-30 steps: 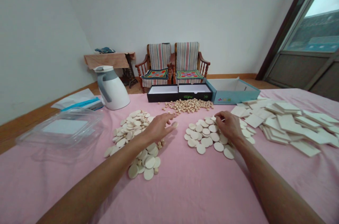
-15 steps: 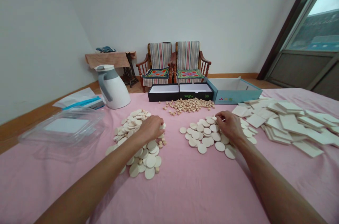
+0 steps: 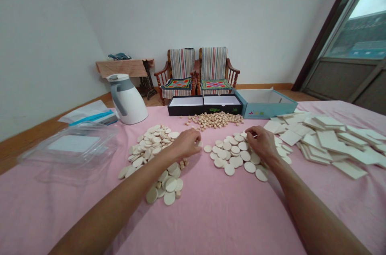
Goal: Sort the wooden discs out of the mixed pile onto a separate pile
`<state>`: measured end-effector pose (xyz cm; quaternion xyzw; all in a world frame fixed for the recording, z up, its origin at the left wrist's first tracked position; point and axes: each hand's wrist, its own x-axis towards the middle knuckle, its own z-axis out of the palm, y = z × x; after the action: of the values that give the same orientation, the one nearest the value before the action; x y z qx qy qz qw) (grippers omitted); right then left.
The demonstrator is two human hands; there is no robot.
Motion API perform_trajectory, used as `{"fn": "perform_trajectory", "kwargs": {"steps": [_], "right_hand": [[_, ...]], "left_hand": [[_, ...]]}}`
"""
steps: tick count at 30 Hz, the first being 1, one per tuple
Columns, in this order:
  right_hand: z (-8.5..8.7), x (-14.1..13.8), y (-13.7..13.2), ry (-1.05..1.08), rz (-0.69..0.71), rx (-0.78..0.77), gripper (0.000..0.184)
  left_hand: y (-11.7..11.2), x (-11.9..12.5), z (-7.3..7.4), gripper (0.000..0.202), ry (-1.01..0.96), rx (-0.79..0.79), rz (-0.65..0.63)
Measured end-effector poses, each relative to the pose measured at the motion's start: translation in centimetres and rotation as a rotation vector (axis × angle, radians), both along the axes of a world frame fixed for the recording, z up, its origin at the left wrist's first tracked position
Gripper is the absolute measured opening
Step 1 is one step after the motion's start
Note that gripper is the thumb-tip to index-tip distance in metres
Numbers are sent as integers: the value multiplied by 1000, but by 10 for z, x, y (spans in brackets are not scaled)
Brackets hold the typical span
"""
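Packaging [image 3: 72, 144] of clear plastic is lying on a pink cloth [image 3: 208, 219], well left of a long black box with white-lined compartments [image 3: 223, 109] and nearer the camera. A white jug with a grey handle [image 3: 134, 104] is standing near the black box's left end. In front of that end and leftward, a heap of pale round wooden discs [image 3: 153, 139] is lying. Before the black box's middle, the bare left hand [image 3: 188, 143] is curling its fingers, grasping one thin pale disc [image 3: 199, 144]. Small tan wooden blocks [image 3: 215, 120] are lying scattered just in front of the black box. Farther forward, toward its right end, a flatter group of pale discs [image 3: 222, 153] is lying. There the bare right hand [image 3: 261, 142] is touching this group, fingers bent; whether it is grasping a disc, I cannot tell. An open light-blue box [image 3: 269, 111] is standing just beside the black box's right end. Thin pale square tiles [image 3: 327, 138] are lying piled well right of it
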<state>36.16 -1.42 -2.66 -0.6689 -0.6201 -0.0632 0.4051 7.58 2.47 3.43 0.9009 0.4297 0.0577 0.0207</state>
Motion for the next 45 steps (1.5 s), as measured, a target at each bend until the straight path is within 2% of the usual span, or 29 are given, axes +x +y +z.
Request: {"fn": "perform_trajectory", "kwargs": {"steps": [3,6,8,10,13,17,26,34,38,45], "right_hand": [[0,0,0,-11,0,-3,18],[0,0,-1,-7,-8,-7,18],[1,0,-1,5,-5,-6,18],[1,1,0,9,0,-2,17],[-1,1,1,5,6,7,17],[-2,1,2,3,11,1,17],[1,0,-1,-6,-5,-9,18],[1,0,-1,10,-6,-1,17],[2,0,-1,18,0,-5,17],[2,0,0,18,15,-1,17]], "left_hand": [[-5,23,-3,24,-175,-60,-127],[-4,31,-3,34,-386,-108,-200],[3,23,-1,30,-333,-75,-170],[16,7,1,23,-117,-23,-67],[35,-21,1,28,12,-4,30],[47,-40,-5,33,137,-30,56],[48,-35,-8,33,203,2,121],[41,-26,-10,29,185,75,162],[40,-23,-6,33,203,31,136],[41,-30,0,26,235,-28,121]]}}
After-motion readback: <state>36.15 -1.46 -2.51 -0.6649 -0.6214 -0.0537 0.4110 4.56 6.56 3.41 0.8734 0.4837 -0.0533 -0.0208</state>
